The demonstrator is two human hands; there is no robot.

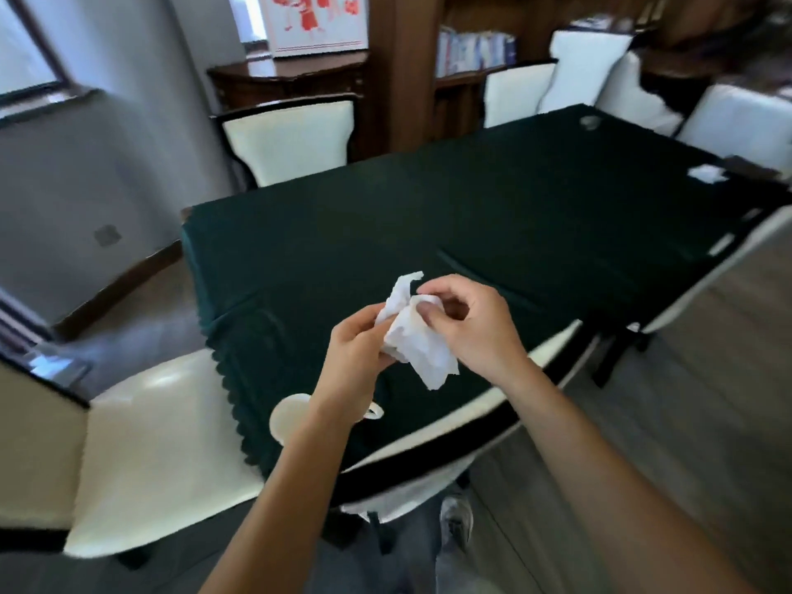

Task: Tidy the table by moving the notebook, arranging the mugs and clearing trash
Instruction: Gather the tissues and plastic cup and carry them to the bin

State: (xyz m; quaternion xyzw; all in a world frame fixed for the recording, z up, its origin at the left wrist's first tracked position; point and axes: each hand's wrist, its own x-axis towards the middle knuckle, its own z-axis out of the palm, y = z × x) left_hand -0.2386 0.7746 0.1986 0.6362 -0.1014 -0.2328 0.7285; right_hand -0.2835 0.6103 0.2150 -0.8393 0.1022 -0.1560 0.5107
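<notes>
Both my hands hold one crumpled white tissue (418,336) above the near edge of the table (493,216), which is covered by a dark green cloth. My left hand (353,358) grips its lower left part. My right hand (467,323) pinches its upper right part. A white mug (289,418) stands on the table's near left corner, partly hidden behind my left forearm. Another crumpled white tissue (707,173) lies at the far right edge. A small clear object (590,120) sits at the far end; it is too blurred to tell what it is.
White chairs with dark frames ring the table: one at my near left (163,456), one at the far left (287,141), several at the far end and right. A dark wooden sideboard (291,77) and bookshelves stand behind.
</notes>
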